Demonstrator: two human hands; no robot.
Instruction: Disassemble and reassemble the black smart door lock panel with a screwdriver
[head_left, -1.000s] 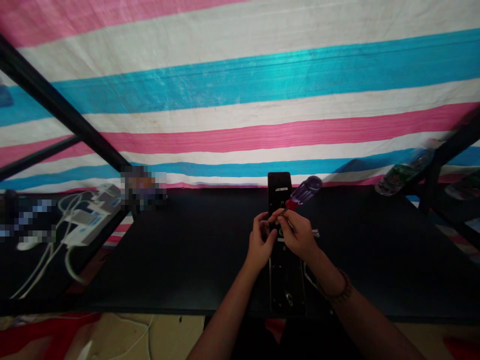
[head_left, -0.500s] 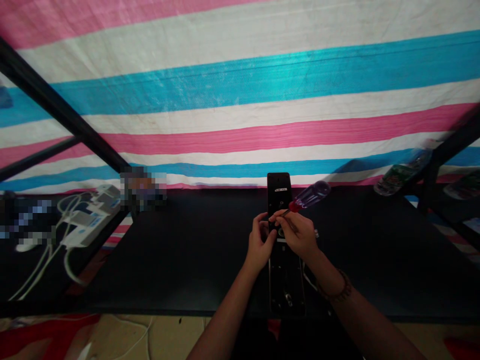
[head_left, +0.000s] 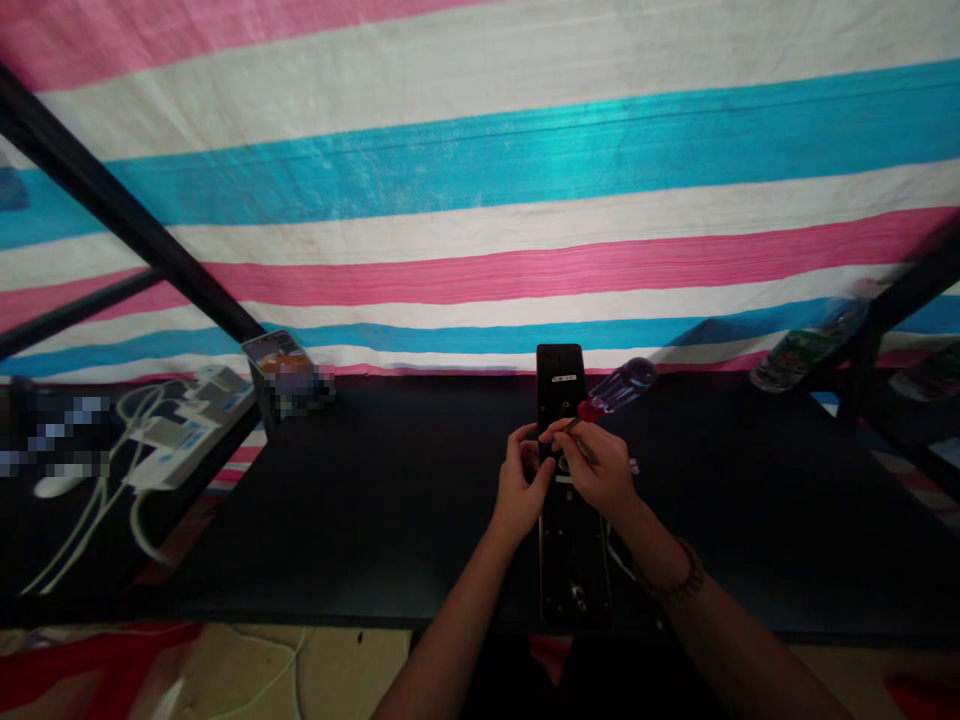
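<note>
A long black panel [head_left: 574, 540] with small metal parts lies lengthwise on the black table. My right hand [head_left: 601, 468] is closed on the shaft of a screwdriver [head_left: 621, 388], whose clear handle with a red collar points up and to the right. The tool's tip is hidden by my fingers over the panel. My left hand [head_left: 522, 484] rests at the panel's left edge with fingers curled, its thumb reaching over the surface near my right fingertips. Whether it pinches a small part is too hidden to tell.
White power strips [head_left: 172, 455] with cables lie at the left. A small box [head_left: 281, 365] stands by the left frame post. A plastic bottle [head_left: 795, 358] lies at the back right. Striped sheeting [head_left: 480, 240] hangs behind the black table [head_left: 360, 500].
The view has shifted very slightly. Both hands, the screwdriver and the panel keep nearly the same places, with the screwdriver handle tilted a touch differently.
</note>
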